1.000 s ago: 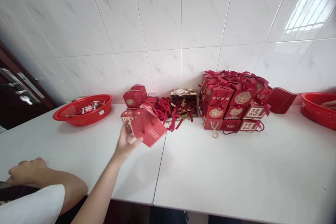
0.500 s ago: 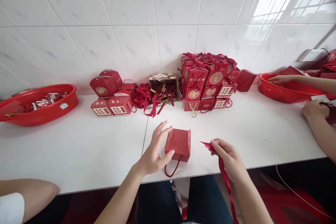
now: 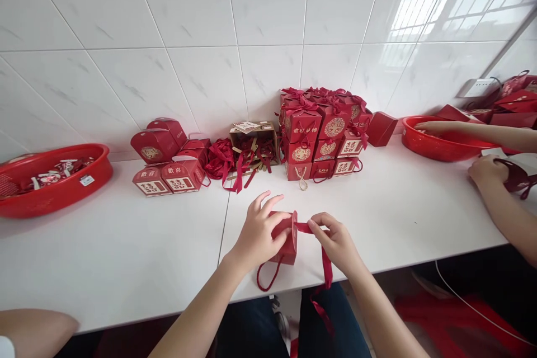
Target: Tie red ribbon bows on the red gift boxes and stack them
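Note:
A small red gift box (image 3: 287, 251) with a red cord handle (image 3: 268, 279) stands on the white table in front of me. My left hand (image 3: 264, 232) reaches over the box, thumb and forefinger at the inner side of its right flap, the other fingers stretched out; the hand covers much of the top. My right hand (image 3: 333, 238) pinches a red ribbon (image 3: 304, 227) just to the right of the box. The ribbon's tip meets the hole area of that flap, and its long tail hangs past the table edge over my legs.
Stacked finished red boxes (image 3: 321, 134) with bows stand at the wall. Left of them are a carton (image 3: 274, 137) of ribbons, a ribbon heap (image 3: 218, 159) and more boxes (image 3: 168, 162). Red basins (image 3: 62, 193) flank the table; another person's hands (image 3: 489, 168) work at the right.
My right hand has moved left, bringing the ribbon's tip to the box's right flap. My left hand has closed in over the box, its thumb and forefinger now at that flap.

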The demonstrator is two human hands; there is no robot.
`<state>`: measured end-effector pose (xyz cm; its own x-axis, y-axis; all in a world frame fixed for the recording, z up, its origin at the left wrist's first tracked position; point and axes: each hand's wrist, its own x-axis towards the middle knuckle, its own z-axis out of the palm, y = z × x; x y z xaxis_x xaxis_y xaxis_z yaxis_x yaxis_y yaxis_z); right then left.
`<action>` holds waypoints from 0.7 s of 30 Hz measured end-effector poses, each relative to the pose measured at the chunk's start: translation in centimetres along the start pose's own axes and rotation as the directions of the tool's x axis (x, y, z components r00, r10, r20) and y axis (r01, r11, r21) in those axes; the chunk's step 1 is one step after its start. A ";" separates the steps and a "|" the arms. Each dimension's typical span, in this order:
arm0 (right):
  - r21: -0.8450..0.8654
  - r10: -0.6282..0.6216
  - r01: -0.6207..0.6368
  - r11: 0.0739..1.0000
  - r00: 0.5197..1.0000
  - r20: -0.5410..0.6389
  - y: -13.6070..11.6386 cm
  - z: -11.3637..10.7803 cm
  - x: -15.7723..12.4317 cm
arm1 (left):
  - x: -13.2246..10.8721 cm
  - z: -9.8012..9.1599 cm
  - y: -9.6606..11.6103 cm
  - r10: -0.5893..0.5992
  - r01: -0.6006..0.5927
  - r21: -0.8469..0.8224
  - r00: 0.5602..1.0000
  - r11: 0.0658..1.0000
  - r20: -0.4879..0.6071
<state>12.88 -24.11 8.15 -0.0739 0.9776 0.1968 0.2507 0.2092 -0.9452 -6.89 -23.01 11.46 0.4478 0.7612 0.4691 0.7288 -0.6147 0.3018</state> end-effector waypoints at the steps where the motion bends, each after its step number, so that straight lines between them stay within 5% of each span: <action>1: -0.008 -0.004 0.004 1.000 1.000 0.005 0.0 0.1 0.1 | 0.0 0.1 0.0 0.002 -0.002 0.000 1.000 1.000 -0.029; 8: -0.071 -0.042 0.041 0.997 0.999 -0.002 0.1 0.8 0.7 | 0.5 0.6 -0.2 0.076 -0.063 0.062 0.970 0.996 -0.230; 11: -0.063 -0.118 0.116 0.991 0.993 -0.025 -0.5 1.3 1.3 | 1.2 -0.2 0.1 0.102 -0.083 0.074 0.949 0.994 -0.299; 15: 0.033 -0.230 0.228 0.973 0.970 0.082 -2.3 1.8 2.1 | 1.9 -1.9 0.8 0.106 -0.102 0.033 0.914 0.994 -0.391; 18: 0.109 -0.261 0.254 0.961 0.964 0.053 -4.3 0.6 1.2 | 0.6 -2.7 1.0 -0.010 -0.007 -0.043 0.928 0.999 -0.373; 21: 0.169 -0.300 0.319 0.933 0.945 -0.130 -5.9 -2.9 -1.4 | -2.0 -2.5 0.4 -0.234 0.201 -0.155 0.942 0.967 -0.240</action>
<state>14.27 -26.65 14.17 -0.0195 0.8638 0.5035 0.0474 0.5039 -0.8625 -8.80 -25.32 12.68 0.1266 0.8114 0.5706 0.7143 -0.4737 0.5152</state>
